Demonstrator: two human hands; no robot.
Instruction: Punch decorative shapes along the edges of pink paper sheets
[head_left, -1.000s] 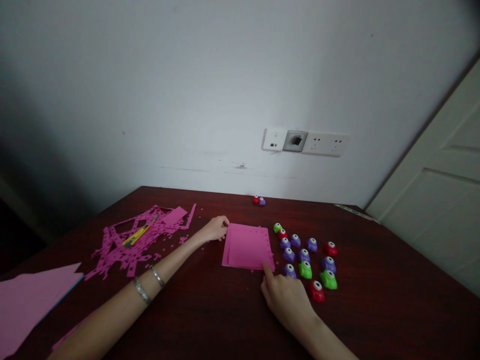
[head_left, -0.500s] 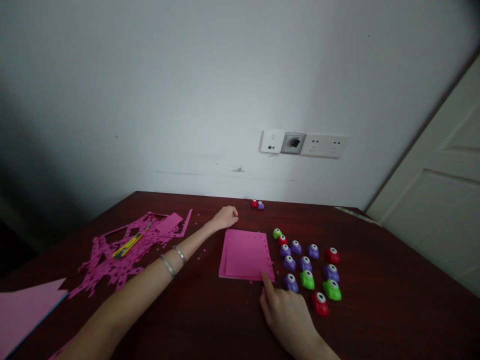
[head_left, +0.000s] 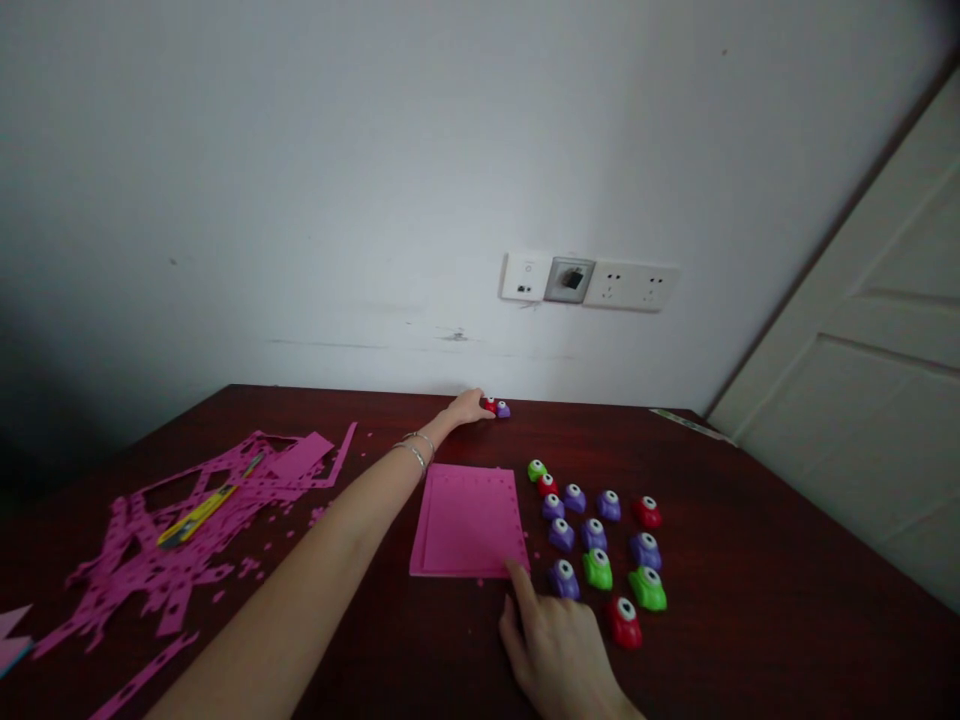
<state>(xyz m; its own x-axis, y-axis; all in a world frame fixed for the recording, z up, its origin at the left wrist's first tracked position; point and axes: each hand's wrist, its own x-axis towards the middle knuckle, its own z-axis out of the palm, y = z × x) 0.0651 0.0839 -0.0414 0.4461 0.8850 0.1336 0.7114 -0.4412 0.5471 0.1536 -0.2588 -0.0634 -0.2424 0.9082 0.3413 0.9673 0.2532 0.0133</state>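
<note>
My left hand (head_left: 466,408) reaches far across the dark wooden table (head_left: 750,560), its fingertips at a small red punch (head_left: 490,405) beside a small purple punch (head_left: 502,409) near the wall. The fingers are loosely curled; no grasp shows. My right hand (head_left: 559,650) rests near the front, its index finger stretched out and pressing the near right corner of a folded pink paper stack (head_left: 466,520). Several red, purple and green punches (head_left: 592,540) stand in rows just right of the paper.
Pink paper offcuts (head_left: 172,540) lie in a heap at the left, with a yellow utility knife (head_left: 199,512) on them. A wall socket strip (head_left: 589,282) is above the table. A white door (head_left: 862,400) stands at the right.
My left hand left the pink paper's far left corner and moved away toward the wall to the two small punches. The right finger stayed on the paper's corner. The view shifted slightly.
</note>
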